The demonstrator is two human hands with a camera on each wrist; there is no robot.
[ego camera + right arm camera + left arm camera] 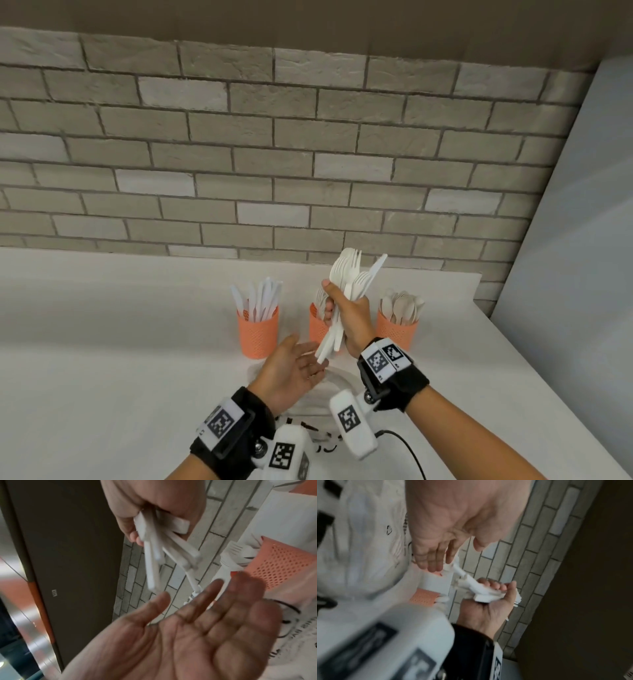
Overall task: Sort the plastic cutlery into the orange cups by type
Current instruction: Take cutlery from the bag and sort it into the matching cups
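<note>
My right hand [346, 313] grips a bundle of white plastic cutlery [349, 284], mostly forks with a knife among them, held upright in front of the cups. The handles [154, 555] stick out below the fist. My left hand [294, 368] lies open, palm up, just under those handle ends and holds nothing. Three orange perforated cups stand in a row on the white counter: the left cup [258, 334] holds knives, the middle cup [317, 325], partly hidden by my right hand, holds forks, and the right cup [397, 330] holds spoons.
A white plastic bag with black print [318, 418] lies on the counter [102, 342] under my wrists. A black cable [407, 448] runs off the near right. A brick wall stands behind the cups, and a grey panel closes the right side.
</note>
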